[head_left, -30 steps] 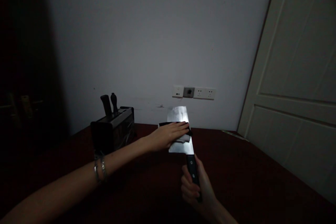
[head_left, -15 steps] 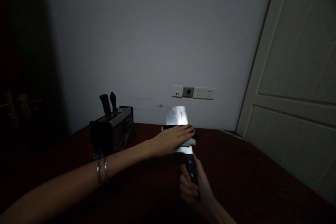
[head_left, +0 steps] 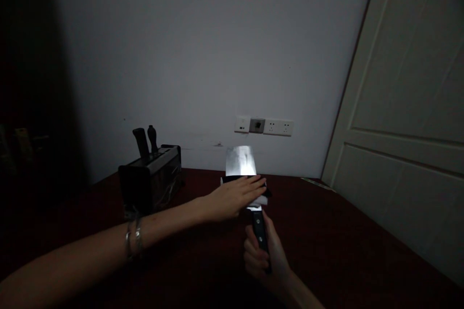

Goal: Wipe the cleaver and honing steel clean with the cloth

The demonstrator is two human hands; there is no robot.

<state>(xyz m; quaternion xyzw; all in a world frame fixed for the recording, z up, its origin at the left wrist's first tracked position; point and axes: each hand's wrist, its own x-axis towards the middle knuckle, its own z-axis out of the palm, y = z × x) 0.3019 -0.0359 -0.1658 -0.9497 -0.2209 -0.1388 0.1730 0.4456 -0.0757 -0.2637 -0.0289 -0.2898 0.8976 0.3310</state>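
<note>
A wide steel cleaver (head_left: pixel 239 161) lies flat over the dark red table (head_left: pixel 344 231), blade pointing away from me. My right hand (head_left: pixel 263 256) is wrapped round its black riveted handle (head_left: pixel 259 229). My left hand (head_left: pixel 235 194) lies flat, fingers stretched out, across the near half of the blade, pressing a white cloth (head_left: pixel 261 198) against it; a dark edge of the cloth shows at the fingertips. Two silver bangles (head_left: pixel 132 241) sit on my left wrist.
A dark knife block (head_left: pixel 152 176) with two black handles (head_left: pixel 144 141) sticking up stands at the table's back left. A strip of wall sockets (head_left: pixel 264 126) is on the grey wall behind. A cream panelled door (head_left: pixel 409 120) fills the right side. The room is dim.
My left hand with the cloth has slid toward me along the blade, now covering the part by the handle. My right hand and the cleaver shifted slightly left and away from me.
</note>
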